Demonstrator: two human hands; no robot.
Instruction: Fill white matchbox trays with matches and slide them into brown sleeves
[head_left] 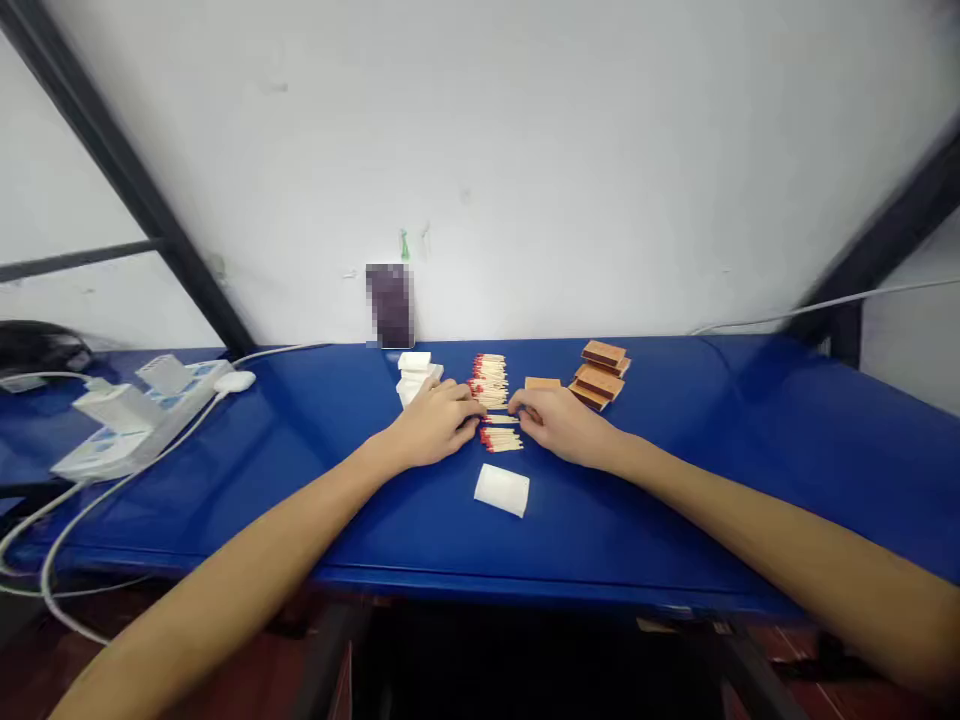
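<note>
A few matches (501, 419) lie on the blue surface (675, 520) in the gap between the left grip (439, 422) and the right grip (559, 425). Their long axis runs crosswise from one grip to the other, roughly along the near edge of the surface, with red heads toward the left grip and pale ends toward the right.

The left grip has its fingers bent, thumb and fingertips drawn in close at the head ends; the right is curled likewise at the pale ends. Whether either pinches a match, I cannot tell.

Just beyond the gap, a larger pile (490, 382) lies the same way, heads mostly left. Just nearer than the grips, a small row (502, 440) also has its heads left. Nearer still is a white tray (501, 490), its long axis slanting slightly toward the person at the right end.

White trays (415, 364) are heaped just beyond the left grip. One brown box (542, 383) sits just beyond the right grip, with stacked boxes (606, 352) farther out to its right.
</note>
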